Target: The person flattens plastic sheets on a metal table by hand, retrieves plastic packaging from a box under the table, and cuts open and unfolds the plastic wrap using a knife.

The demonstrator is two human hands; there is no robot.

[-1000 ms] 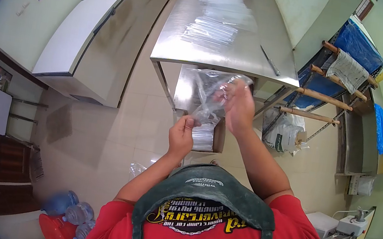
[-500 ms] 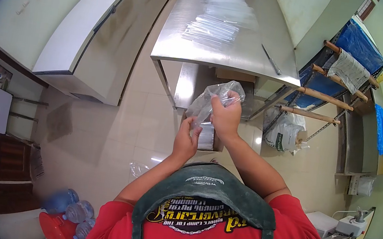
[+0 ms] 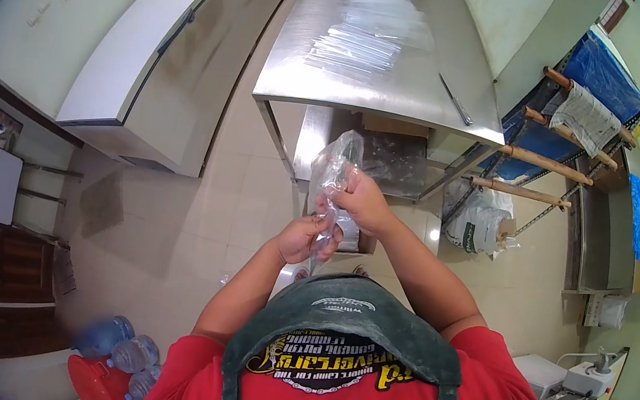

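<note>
A clear plastic bag (image 3: 333, 165), gathered into a narrow crumpled shape, hangs upright between my hands in front of the steel table. My left hand (image 3: 301, 238) is closed around its lower part, near my apron. Higher up, my right hand (image 3: 362, 203) grips the bag from the right side. Below the hands, partly hidden by them, a cardboard box (image 3: 366, 243) on the floor holds clear plastic packets. On the steel table (image 3: 289, 73) lie several flat clear plastic sleeves (image 3: 357, 50) in overlapping stacks. A knife (image 3: 455, 100) rests close to the table's right edge.
At the left stands a large white freezer (image 3: 182, 74). To the right, a metal rack (image 3: 534, 158) bears wooden rolling pins, with a white sack (image 3: 473, 226) beneath. Water bottles (image 3: 135, 354) and a red tub (image 3: 97, 386) sit at the lower left.
The bag, spread wide before, is now bunched narrow and turned more upright. My left hand has moved lower and my right hand has come down and left, closer to it.
</note>
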